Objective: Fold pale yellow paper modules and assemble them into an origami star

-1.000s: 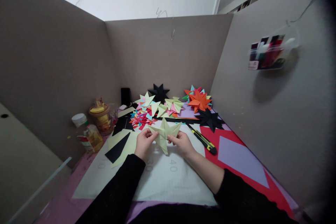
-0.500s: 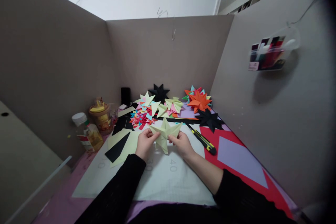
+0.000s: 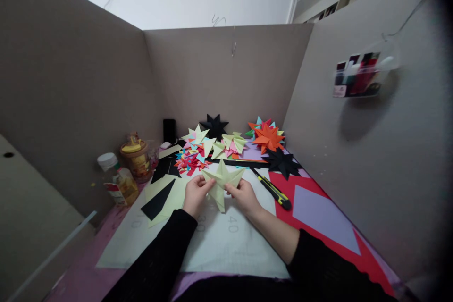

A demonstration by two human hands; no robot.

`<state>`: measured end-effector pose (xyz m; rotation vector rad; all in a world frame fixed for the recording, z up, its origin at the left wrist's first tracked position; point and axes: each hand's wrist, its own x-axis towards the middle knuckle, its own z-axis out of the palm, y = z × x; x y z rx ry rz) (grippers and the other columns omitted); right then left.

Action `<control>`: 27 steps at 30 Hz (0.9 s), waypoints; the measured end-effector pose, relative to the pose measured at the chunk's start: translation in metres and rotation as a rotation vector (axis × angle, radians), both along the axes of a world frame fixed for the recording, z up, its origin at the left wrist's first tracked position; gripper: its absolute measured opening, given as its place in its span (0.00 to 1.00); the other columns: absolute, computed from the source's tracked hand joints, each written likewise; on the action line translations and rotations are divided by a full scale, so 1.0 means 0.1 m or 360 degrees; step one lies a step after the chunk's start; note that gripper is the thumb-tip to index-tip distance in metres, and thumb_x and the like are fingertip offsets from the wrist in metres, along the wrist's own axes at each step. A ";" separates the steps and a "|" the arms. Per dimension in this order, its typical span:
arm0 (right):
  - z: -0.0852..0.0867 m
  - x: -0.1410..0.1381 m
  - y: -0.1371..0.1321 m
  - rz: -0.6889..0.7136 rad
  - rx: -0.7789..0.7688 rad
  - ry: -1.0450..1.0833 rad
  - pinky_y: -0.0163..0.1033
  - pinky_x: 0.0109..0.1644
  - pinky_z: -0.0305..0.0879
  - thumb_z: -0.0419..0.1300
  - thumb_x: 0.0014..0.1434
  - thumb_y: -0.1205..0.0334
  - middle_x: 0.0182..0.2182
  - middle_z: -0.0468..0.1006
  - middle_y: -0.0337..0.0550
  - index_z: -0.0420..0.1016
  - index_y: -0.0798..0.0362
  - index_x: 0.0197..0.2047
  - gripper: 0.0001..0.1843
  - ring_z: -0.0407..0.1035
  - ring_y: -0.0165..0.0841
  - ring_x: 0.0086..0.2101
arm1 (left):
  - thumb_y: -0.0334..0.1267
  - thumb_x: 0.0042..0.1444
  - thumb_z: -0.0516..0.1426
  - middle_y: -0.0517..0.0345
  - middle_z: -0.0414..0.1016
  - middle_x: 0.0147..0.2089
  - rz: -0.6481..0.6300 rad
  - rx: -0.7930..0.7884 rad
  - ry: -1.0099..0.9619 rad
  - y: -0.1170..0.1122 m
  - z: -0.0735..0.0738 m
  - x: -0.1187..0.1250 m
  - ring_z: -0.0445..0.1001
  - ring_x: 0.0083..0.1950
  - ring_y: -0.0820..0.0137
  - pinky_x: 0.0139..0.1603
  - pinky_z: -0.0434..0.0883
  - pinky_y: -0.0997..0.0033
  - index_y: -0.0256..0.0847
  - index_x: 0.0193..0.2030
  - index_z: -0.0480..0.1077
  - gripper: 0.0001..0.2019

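Observation:
A pale yellow-green folded paper star [image 3: 221,180] is held just above the white cutting mat [image 3: 212,245] between both hands. My left hand [image 3: 197,194] pinches its left side, fingers closed on the paper. My right hand [image 3: 243,196] pinches its right side, thumb on top. The star's lower point hangs down between the two hands. Both arms wear black sleeves.
Behind the hands lie several folded paper stars: black [image 3: 214,125], orange [image 3: 267,138], a second black one [image 3: 282,162], and a multicoloured heap [image 3: 194,153]. A yellow-black utility knife [image 3: 276,191] lies to the right. A bottle [image 3: 116,180] and jar [image 3: 136,157] stand at left. Grey partition walls enclose the desk.
The hands and star have barely shifted; the fingers have adjusted slightly on the star's folds. The view has tilted a little.

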<state>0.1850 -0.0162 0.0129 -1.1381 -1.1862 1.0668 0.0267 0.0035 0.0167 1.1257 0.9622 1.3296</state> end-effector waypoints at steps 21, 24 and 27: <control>-0.06 -0.04 0.02 0.0037 -0.0012 -0.0036 0.35 0.25 0.61 0.63 0.44 0.55 0.20 0.75 0.41 0.73 0.56 0.25 0.11 0.66 0.31 0.21 | 0.39 0.39 0.67 0.48 0.80 0.38 0.0133 0.0041 0.0072 -0.01 0.01 0.08 0.78 0.37 0.61 0.35 0.73 0.68 0.35 0.40 0.71 0.20; -0.07 -0.04 0.03 0.0028 -0.0018 -0.0037 0.35 0.25 0.61 0.63 0.44 0.54 0.21 0.75 0.42 0.73 0.57 0.26 0.12 0.66 0.32 0.22 | 0.40 0.39 0.67 0.48 0.80 0.38 0.0125 0.0060 0.0114 -0.02 0.03 0.07 0.78 0.38 0.60 0.35 0.73 0.67 0.35 0.40 0.71 0.20; -0.09 -0.03 0.04 0.0039 -0.0017 -0.0025 0.35 0.25 0.61 0.64 0.44 0.54 0.22 0.76 0.43 0.74 0.57 0.27 0.13 0.66 0.32 0.22 | 0.40 0.40 0.66 0.48 0.79 0.38 0.0130 0.0083 0.0171 -0.03 0.06 0.06 0.78 0.39 0.59 0.36 0.73 0.67 0.35 0.40 0.71 0.20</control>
